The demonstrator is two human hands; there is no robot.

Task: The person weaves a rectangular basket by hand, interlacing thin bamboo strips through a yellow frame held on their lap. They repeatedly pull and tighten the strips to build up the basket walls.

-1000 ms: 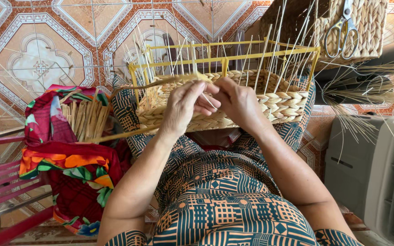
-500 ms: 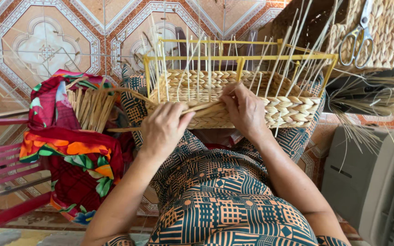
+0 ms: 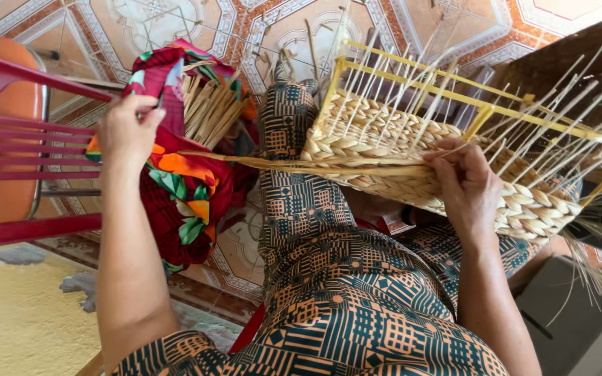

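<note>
I am part-way through weaving the basket (image 3: 412,157), which lies tilted across my lap with its plaited wall already built up and bare upright stakes poking out through the yellow frame (image 3: 482,104). My right hand (image 3: 465,184) sits at about three o'clock from my lap, fingers curled and pressed against the woven wall, pinning the end of a long flat strand (image 3: 294,164) against the weave. That strand runs off toward nine o'clock, well clear of the rim. My left hand (image 3: 125,129) is out at ten o'clock, fingers closed together at the bundle of cut strips (image 3: 207,104) that sits in the bright flowered cloth (image 3: 182,184), beside the red chair (image 3: 29,150). I cannot tell whether I pinch a strip already or only touch the cloth's edge.

As I judge it, this is the step of fetching fresh material. The next move calls for one strip drawn free without tangling the rest, then brought across to my right hand, which must keep the weave tight meanwhile.
</note>
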